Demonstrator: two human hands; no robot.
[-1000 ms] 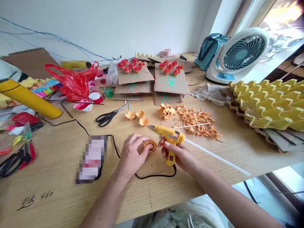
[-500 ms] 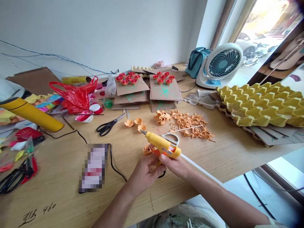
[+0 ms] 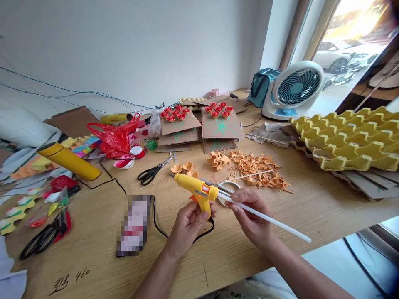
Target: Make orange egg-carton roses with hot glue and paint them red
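You hold the yellow glue gun (image 3: 198,189) above the counter (image 3: 99,232), your left hand (image 3: 184,224) wrapped around its handle. Its nozzle points leftward and away from you, near the orange petal cups (image 3: 187,166); its long axis slants back rightward, continued by the white glue stick (image 3: 280,224), which your right hand (image 3: 254,216) pinches just behind the gun.

The glue gun (image 3: 196,189) is bright yellow with a black cord (image 3: 213,225); the glue stick (image 3: 277,223) is milky white. Flower cups (image 3: 176,168) and scraps (image 3: 255,166) are orange, the flowers (image 3: 215,113) red, the brown cardboard (image 3: 233,130) scribbled with green lines. The table (image 3: 102,232) has tan wood grain, the egg tray (image 3: 346,139) is yellow, the fan (image 3: 299,88) white and teal
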